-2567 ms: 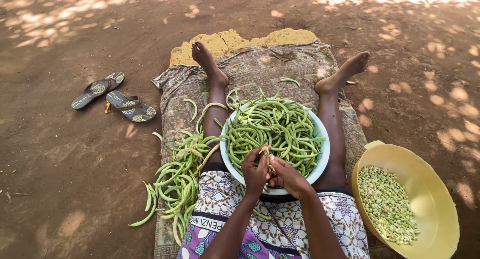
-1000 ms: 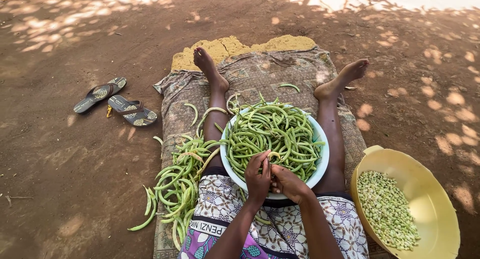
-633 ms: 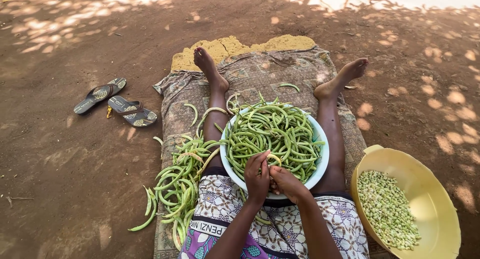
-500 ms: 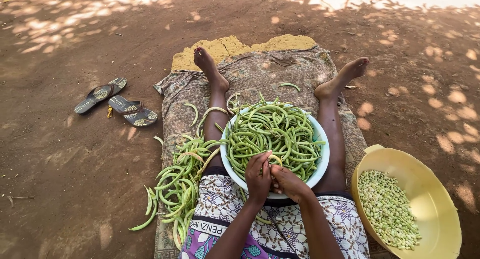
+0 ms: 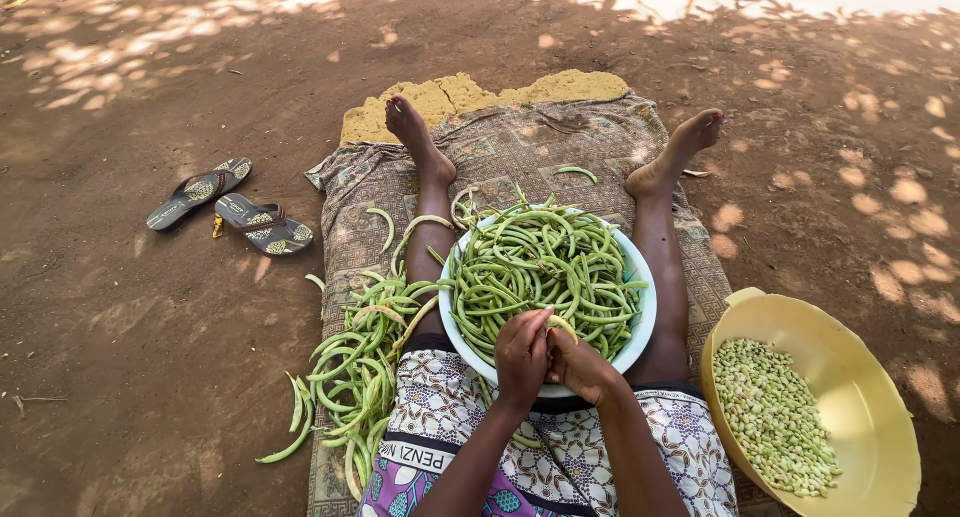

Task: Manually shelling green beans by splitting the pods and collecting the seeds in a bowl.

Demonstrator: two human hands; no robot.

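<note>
Both hands are at it: left hand (image 5: 522,355) and right hand (image 5: 583,365) pinched together on one bean pod (image 5: 562,326), right over the near rim of the white bowl (image 5: 643,317). That bowl, just ahead of the grip, is heaped with whole pods, so I'd say plenty's left. Off to the right, the yellow basin (image 5: 880,447) holds a fair layer of shelled beans (image 5: 775,417). Left of the grip, a pile of pods (image 5: 355,367) lies on the mat (image 5: 520,157); emptied or not, can't tell.
</note>
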